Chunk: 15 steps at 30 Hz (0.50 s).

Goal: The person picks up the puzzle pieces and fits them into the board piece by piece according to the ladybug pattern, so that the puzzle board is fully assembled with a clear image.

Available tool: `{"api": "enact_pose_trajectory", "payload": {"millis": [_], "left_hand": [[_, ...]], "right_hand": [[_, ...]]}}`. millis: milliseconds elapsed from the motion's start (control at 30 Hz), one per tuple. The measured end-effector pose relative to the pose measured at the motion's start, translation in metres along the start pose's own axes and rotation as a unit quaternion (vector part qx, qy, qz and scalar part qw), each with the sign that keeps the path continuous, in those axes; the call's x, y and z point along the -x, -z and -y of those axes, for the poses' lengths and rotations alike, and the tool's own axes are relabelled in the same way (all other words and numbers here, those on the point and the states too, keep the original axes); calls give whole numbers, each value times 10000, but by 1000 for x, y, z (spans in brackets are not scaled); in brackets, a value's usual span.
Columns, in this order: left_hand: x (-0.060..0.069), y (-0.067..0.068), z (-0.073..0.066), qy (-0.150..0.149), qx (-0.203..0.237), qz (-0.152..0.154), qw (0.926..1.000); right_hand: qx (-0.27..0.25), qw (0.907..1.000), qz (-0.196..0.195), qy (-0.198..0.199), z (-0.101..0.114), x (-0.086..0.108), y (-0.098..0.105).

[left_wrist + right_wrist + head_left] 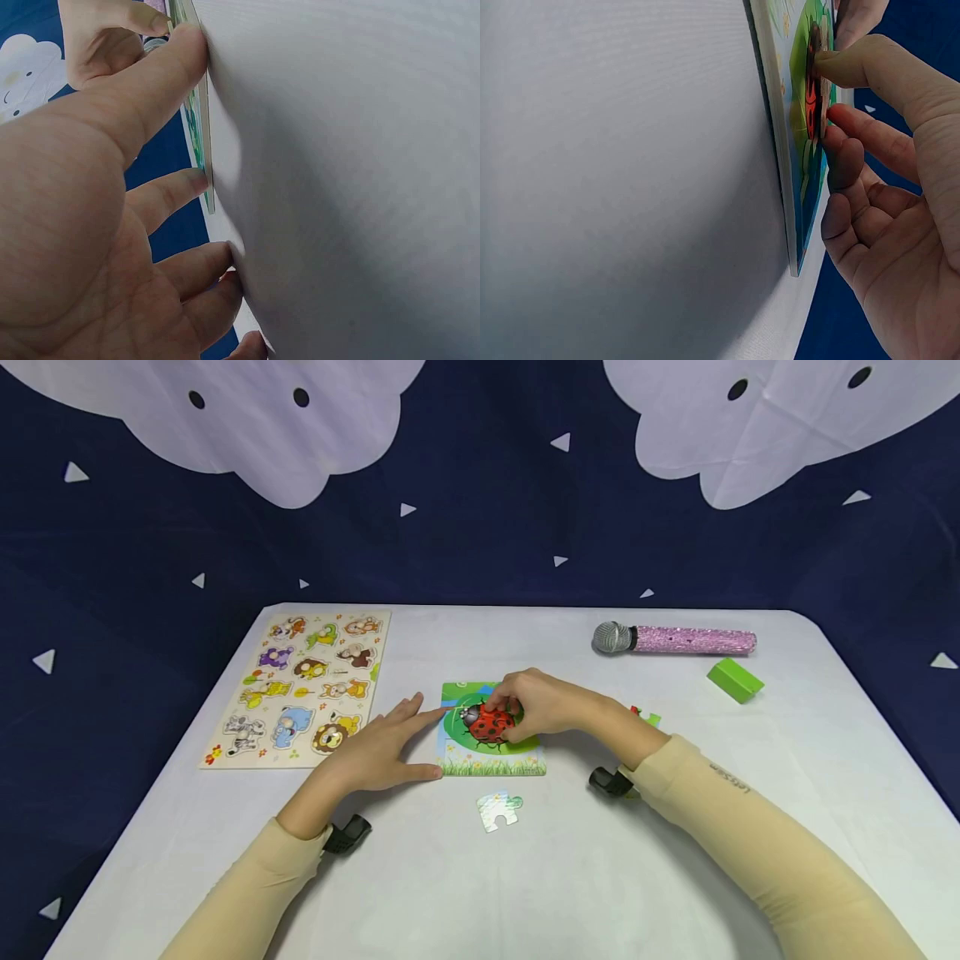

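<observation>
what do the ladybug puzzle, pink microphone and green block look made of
Ladybug puzzle: probably wood or fiberboard, smoothly printed; the edge is bare and pale. Pink microphone: likely metal mesh head, silvery gray; sparkling handle suggests a glitter coating. Green block: evenly coloured, matte-looking, flat-sided; plastic, painted wood or foam, I can't tell.

Left sleeve (251, 885), half past seven, and right sleeve (750, 843), four o'clock: beige; dark lettering (729, 778) printed on the latter. Left fitting (348, 835), right fitting (611, 782): black, wrist-worn.
</observation>
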<state>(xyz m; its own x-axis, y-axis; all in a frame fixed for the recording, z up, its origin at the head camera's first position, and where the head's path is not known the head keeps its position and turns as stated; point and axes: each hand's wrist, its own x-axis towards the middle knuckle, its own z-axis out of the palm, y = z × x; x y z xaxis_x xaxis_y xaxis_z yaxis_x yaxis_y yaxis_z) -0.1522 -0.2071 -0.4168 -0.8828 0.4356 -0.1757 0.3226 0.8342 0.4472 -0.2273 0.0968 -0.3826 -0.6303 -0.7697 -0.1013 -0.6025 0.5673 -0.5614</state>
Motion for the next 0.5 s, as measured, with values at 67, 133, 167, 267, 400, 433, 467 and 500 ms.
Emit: {"api": "enact_pose_trajectory", "payload": {"millis": [67,133,167,267,400,433,467,500], "left_hand": [[1,1,-1,18,12,3,10000],[2,3,-5,-1,32,-11,10000],[4,5,-7,-34,34,-4,10000],[4,5,-7,-148,23,-44,9999],[3,4,-5,-174,-26,-56,9998],[2,2,-2,-160,-39,-67,9998],[1,0,0,-137,-53,-69,9999],[0,0,0,-106,-62,-52,9999]], "right_hand": [[-15,10000,9,-28,0,0,0],[-35,10000,22,-64,0,0,1],[-55,9999,27,-83,0,0,1],[-96,9999,39,-109,1,0,1],[-142,9998,46,-129,1,0,1],[-144,9998,45,-127,1,0,1],[-145,9998,43,-119,1,0,1],[-146,9998,40,-115,1,0,1]]}}
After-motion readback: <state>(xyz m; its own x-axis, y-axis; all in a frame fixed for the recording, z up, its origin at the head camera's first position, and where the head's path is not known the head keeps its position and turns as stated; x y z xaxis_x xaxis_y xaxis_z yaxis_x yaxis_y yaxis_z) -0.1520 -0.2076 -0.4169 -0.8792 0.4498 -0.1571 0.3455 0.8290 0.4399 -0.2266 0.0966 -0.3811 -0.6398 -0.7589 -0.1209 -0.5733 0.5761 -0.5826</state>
